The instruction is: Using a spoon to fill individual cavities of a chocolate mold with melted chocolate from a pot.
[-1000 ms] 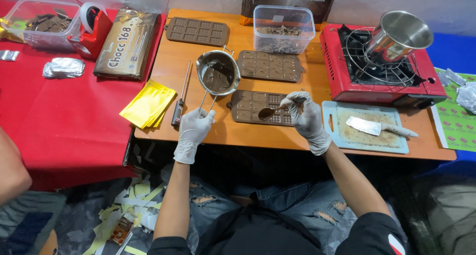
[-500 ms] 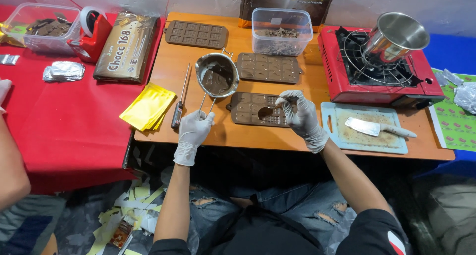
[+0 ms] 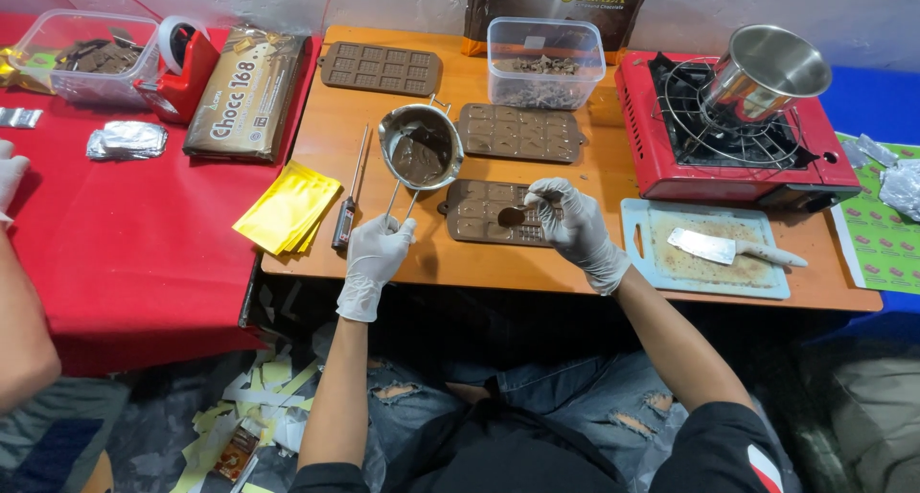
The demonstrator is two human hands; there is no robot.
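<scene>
My left hand (image 3: pixel 374 261), in a white glove, grips the wire handle of a small metal pot (image 3: pixel 420 146) of melted chocolate that rests on the orange table (image 3: pixel 326 158). In my gloved right hand (image 3: pixel 571 223) is a spoon (image 3: pixel 512 215) loaded with chocolate. The spoon hovers over the left part of a brown chocolate mould (image 3: pixel 484 212) lying at the table's near edge.
Two more moulds (image 3: pixel 379 68) (image 3: pixel 518 132), a clear tub of chocolate pieces (image 3: pixel 544 60), a red gas stove with a steel pot (image 3: pixel 765 71), a cutting board with a scraper (image 3: pixel 719 249), a thermometer (image 3: pixel 347 206), yellow wrappers (image 3: pixel 286 207). Another person's arm (image 3: pixel 19 292) at left.
My right hand has carried the spoon a little left over the mould. A gloved hand of another person has come into view at the far left edge.
</scene>
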